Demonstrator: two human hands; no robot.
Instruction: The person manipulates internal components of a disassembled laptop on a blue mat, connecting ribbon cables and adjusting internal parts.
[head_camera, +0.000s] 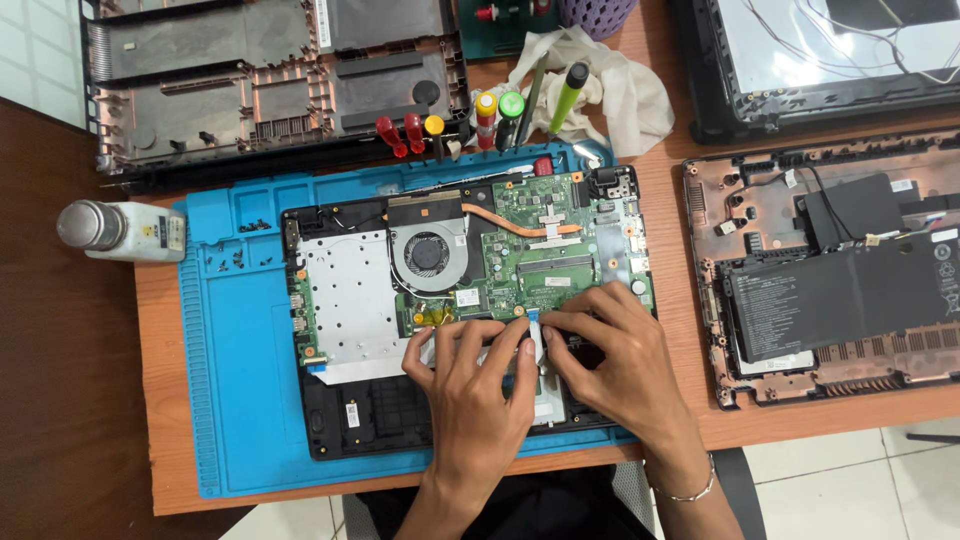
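Both hands: left, right pressing fingertips flat on open laptop lower middle, holding nothing.

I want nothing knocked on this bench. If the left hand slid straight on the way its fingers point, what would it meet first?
The left hand points up the picture over the opened laptop. First in line is likely the green circuit board, just past its fingertips; the round fan sits slightly left of that line. Height is hard to judge.
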